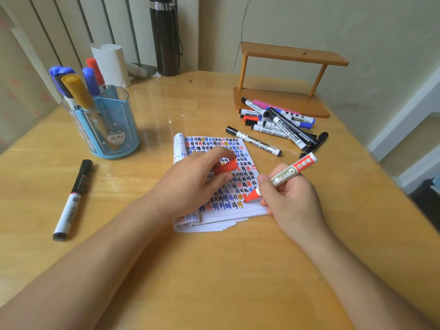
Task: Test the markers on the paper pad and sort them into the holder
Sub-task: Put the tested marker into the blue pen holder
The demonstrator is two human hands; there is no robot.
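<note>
My right hand grips an uncapped red whiteboard marker, its tip touching the lower right of the paper pad. The pad's open page is filled with black, blue, red and yellow marks. My left hand rests on the pad and pinches the red cap between thumb and fingers. A clear blue holder at the left holds several markers with blue, red, yellow and black caps. A pile of untested markers lies at the right, behind the pad.
One black-capped marker lies alone on the wooden table at the left. A small wooden shelf stands behind the pile. A black bottle and a white paper roll stand at the back. The table edge drops off at the right.
</note>
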